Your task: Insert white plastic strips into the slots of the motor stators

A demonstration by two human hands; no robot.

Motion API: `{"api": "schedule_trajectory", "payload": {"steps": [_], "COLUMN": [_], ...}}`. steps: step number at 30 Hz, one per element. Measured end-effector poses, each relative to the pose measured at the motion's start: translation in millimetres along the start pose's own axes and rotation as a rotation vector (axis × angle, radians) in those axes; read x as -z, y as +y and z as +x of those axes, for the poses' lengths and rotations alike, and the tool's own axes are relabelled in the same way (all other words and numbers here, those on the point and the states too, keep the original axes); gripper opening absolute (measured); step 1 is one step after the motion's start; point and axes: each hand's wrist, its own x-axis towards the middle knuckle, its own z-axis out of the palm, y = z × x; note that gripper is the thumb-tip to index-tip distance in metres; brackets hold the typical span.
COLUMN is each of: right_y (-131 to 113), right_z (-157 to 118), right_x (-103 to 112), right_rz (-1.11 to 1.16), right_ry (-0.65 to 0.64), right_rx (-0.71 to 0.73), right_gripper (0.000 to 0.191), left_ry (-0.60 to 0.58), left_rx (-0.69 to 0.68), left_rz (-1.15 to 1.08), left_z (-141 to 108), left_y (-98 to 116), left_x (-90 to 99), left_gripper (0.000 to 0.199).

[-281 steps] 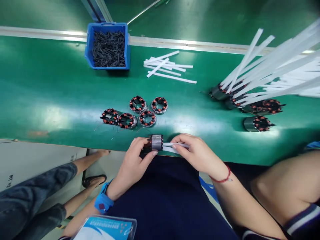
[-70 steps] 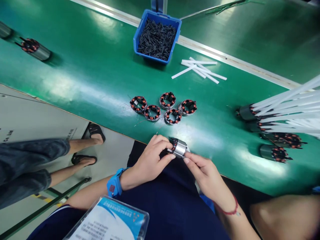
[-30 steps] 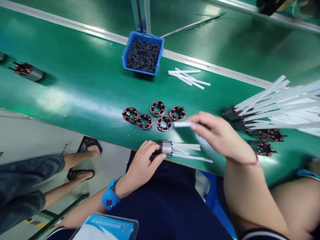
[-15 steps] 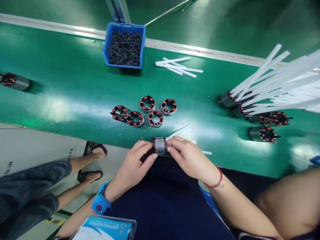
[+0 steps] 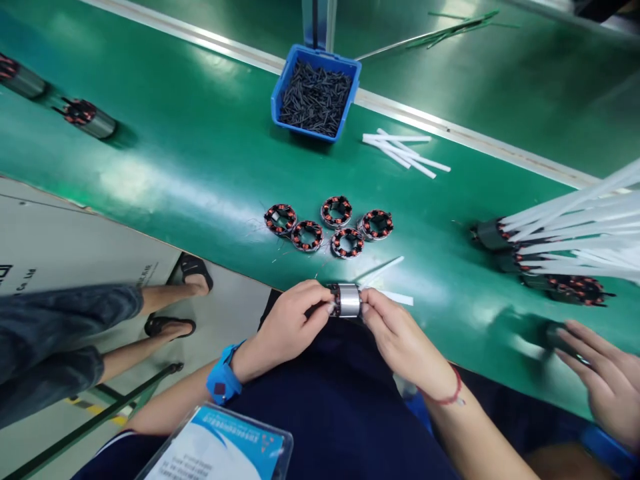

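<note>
At the bench's near edge, both my hands hold a motor stator (image 5: pixel 349 301), a silvery cylinder with dark, copper-wound ends, lying on its side. My left hand (image 5: pixel 293 327) pinches its left end between thumb and fingers. On the opposite end, the fingers of my right hand (image 5: pixel 397 330) are closed, partly hiding that end. A thin white strip (image 5: pixel 384 269) slants up behind the right fingers; whether it touches the stator I cannot tell. Another white strip (image 5: pixel 400 298) lies just past them. Several upright stators (image 5: pixel 307 237) with copper coils and loose fine wires stand beyond my hands.
A blue bin (image 5: pixel 279 113) of small black pieces stands at the back, left of loose white strips (image 5: pixel 405 150). At right are stators (image 5: pixel 493 235) with long white strips in them, and a co-worker's hand (image 5: pixel 600 367) by a blurred dark object. More stators (image 5: pixel 90 119) lie far left.
My view has swung, so the bench appears tilted and shifted right. A co-worker's hand has come in at right, where a stator lay. My hands still hold the same stator.
</note>
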Motion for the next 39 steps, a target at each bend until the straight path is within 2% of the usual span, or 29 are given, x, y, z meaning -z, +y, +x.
{"api": "schedule_trajectory", "payload": {"steps": [5,10,15,18,20,23,27,31,36,38,39], "right_y": [1.9,0.4,2.7,8.6,10.8,9.3,7.9,14.2,16.6,16.4,17.3], "right_z": [-2.4,-3.6,-4.8,-6.1,-7.4,-10.3,-16.6,-22.9,-25.2,-28.2,-31.0], "right_x": [-5.8,-12.4,-21.0,-23.5,-22.0,-15.7,-6.2,1.8,9.9,8.6,6.0], "right_rz": [0.197,0.455,0.585,0.484,0.311,0.064,-0.05,-0.038,-0.004,0.005,0.002], "right_ry": [0.028,-0.003,0.071,0.148,0.211,0.243,0.161,0.043,-0.088,-0.095,-0.034], "right_rx": [-0.057,-0.146,-0.186,-0.186,-0.161,-0.106,-0.06,-0.087,-0.089,-0.029,0.009], "right_gripper": [0.02,0.027,0.026,0.024,0.022,0.019,0.027,0.038,0.041,0.041,0.042], "left_ry": [0.152,0.268,0.318,0.241,0.176,0.103,0.097,0.09,0.083,0.084,0.095], "left_rx": [-0.044,-0.086,-0.171,-0.086,-0.02,-0.003,0.012,0.005,0.01,0.014,0.028], "left_rz": [-0.129,-0.293,-0.342,-0.271,-0.175,-0.022,0.04,0.066,0.053,-0.012,-0.075], "left_z": [-3.3,-4.5,-3.7,-1.3,0.7,3.4,4.6,3.6,2.4,2.1,2.3], "left_y": [-1.0,-1.8,0.7,4.1,6.5,8.9,9.3,9.1,9.6,9.2,8.9], "left_x": [-9.1,-15.7,-14.5,-10.4,-8.5,-8.9,-11.9,-13.4,-13.9,-13.7,-13.6], "left_gripper": [0.015,0.015,0.011,0.011,0.006,0.016,0.005,0.006,0.007,0.006,0.005]}}
